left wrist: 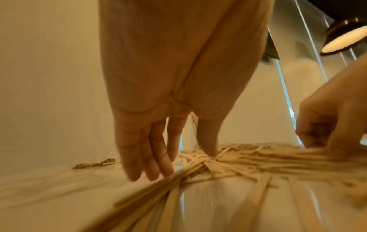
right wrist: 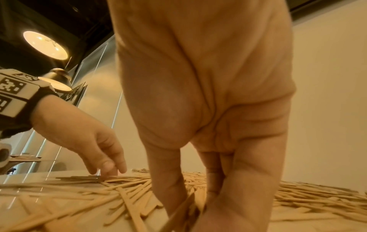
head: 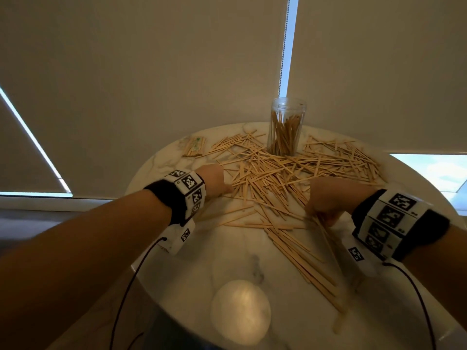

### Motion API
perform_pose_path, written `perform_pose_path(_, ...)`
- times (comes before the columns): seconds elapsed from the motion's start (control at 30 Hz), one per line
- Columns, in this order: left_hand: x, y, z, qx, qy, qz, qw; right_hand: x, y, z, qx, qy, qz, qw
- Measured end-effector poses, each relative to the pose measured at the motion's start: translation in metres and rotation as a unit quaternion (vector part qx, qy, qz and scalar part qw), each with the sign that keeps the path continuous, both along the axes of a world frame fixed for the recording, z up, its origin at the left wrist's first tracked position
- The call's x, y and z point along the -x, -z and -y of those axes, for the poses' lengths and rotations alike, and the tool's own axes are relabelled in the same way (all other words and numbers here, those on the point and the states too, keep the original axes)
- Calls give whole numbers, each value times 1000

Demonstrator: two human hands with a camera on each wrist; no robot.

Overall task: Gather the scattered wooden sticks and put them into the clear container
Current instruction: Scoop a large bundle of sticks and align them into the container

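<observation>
Covering the round marble table [head: 242,251], wooden sticks [head: 273,170] meet a spread left grip [head: 214,180], right grip [head: 328,200] pinching some

No word, brand or number can be read anywhere. The wrist bands [head: 192,190] carry only black-and-white square code patterns, with tiny marks beside them too small to make out. A wrapped bundle [head: 195,147] at the far left of the table [head: 227,253] has a green printed label, too blurred to read.
</observation>
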State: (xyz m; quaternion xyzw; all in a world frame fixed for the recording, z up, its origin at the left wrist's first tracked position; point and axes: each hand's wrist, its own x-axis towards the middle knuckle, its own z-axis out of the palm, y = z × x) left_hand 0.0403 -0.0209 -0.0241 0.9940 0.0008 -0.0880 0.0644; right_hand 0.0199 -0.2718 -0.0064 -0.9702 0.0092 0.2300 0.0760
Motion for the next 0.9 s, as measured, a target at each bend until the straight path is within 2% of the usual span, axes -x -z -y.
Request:
perform_pose_path(0.13,3,4,1,-67,32,-22,997,0,1,4,-23,1,-8,1000)
perform_pose_path(0.33,6,0,10,-82,52,-36,995,1,4,-1,-9,-4,20,1000)
perform_pose_path(0.47,9,0,10,-99,70,-32,992,3,4,3,-32,14,18,999)
perform_pose_path(0.63,13,4,8,-86,88,-1,992,4,-2,14,-52,21,24,998)
perform_pose_path(0.73,13,10,5,-81,73,0,994,5,-9,20,-81,36,43,995)
perform_pose_path(0.9,6,5,1,34,60,9,998,9,-19,26,-138,37,70,987)
